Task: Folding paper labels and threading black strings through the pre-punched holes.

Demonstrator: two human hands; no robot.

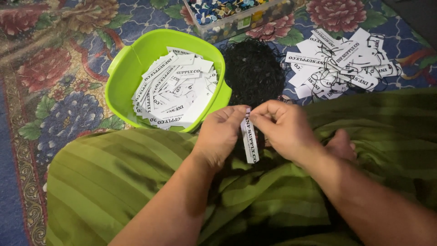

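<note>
Head view: both hands, left hand (pixel 220 134) and right hand (pixel 282 130), pinch one white paper tag (pixel 249 139) between closed fingers, apparently mid-threading; feeding black string (pixel 253 73) beyond the fingers needs steady aim.

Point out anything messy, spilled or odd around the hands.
Nothing looks damaged or spilled. The white paper tags with black strings lie in a loose, tangled heap on the floral rug, unlike the plain tags stacked inside the lime-green plastic tub.
</note>
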